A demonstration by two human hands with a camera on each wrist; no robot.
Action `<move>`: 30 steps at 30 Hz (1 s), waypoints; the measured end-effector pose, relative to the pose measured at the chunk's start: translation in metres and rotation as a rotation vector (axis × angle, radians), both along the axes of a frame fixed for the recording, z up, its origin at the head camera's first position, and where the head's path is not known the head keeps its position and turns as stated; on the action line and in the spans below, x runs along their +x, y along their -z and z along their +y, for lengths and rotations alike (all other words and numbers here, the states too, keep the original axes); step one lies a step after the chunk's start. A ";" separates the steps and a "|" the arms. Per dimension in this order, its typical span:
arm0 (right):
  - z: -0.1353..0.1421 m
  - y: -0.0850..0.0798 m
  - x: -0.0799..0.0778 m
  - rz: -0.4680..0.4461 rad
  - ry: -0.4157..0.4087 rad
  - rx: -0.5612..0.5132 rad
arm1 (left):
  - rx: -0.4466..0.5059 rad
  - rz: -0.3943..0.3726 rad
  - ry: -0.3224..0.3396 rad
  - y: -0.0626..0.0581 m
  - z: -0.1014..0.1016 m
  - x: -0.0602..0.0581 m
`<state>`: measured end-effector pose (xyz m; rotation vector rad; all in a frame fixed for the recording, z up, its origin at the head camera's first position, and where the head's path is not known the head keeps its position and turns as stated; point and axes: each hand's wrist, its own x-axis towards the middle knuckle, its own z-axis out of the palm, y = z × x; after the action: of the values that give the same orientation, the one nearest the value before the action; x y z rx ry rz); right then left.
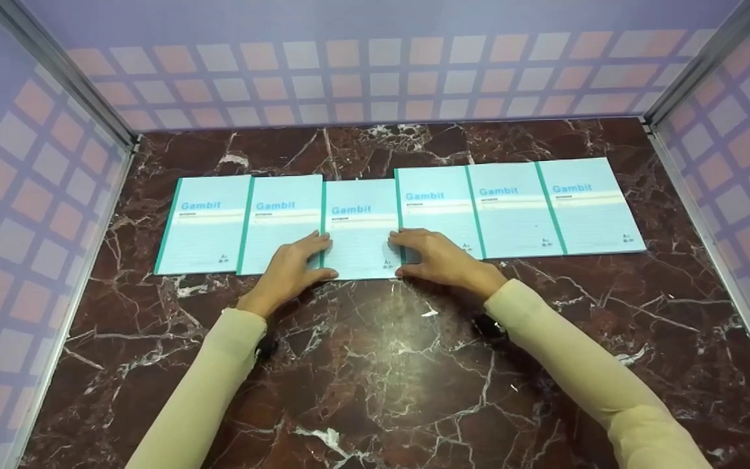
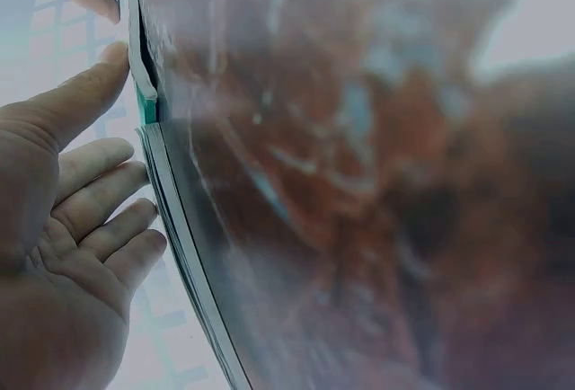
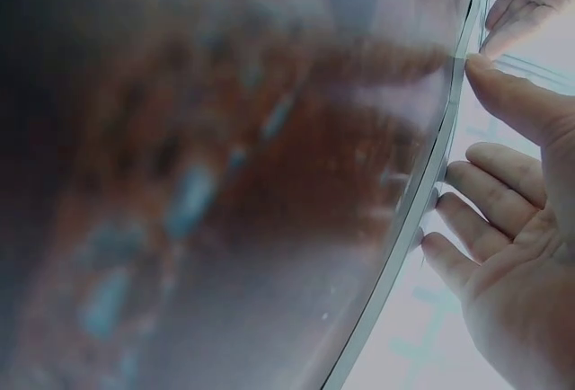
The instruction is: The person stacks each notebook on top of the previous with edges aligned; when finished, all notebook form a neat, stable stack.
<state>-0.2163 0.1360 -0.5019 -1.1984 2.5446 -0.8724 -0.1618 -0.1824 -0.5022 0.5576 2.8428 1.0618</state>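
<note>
The middle notebook (image 1: pixel 361 247), light blue with a green spine and the word "Gambit", lies flat between both hands. My left hand (image 1: pixel 291 268) rests at its spine side, thumb at the near left corner and fingers stretched forward over the neighbouring left notebook (image 1: pixel 280 228). Across from it, my right hand (image 1: pixel 441 257) lies over the near part of the notebook to the right (image 1: pixel 437 185), with thumb and fingertips at the middle one's right edge. Both wrist views show loosely straight fingers, with the left thumb (image 2: pixel 103 71) and right thumb (image 3: pixel 494 84) against the edges.
More matching notebooks continue the row, with one at the far left (image 1: pixel 209 225) and two on the right, ending in the outermost one (image 1: pixel 590 208). The middle one sits nearer me than its right neighbours. Purple checkered panels (image 1: pixel 362 58) border the dark marble-patterned table (image 1: pixel 375 391).
</note>
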 end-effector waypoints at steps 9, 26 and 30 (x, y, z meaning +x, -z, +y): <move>0.000 -0.002 0.013 0.001 -0.013 0.028 | 0.010 0.007 0.010 0.000 0.000 0.014; 0.016 -0.005 0.034 0.018 0.071 -0.121 | 0.128 0.172 -0.102 -0.002 -0.008 0.033; 0.019 -0.005 0.042 0.038 0.057 -0.139 | 0.107 0.120 -0.163 -0.003 -0.010 0.039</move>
<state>-0.1743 0.1552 -0.4969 -1.1966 2.5975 -1.0657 -0.1224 -0.1920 -0.4989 0.4156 2.9937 1.2531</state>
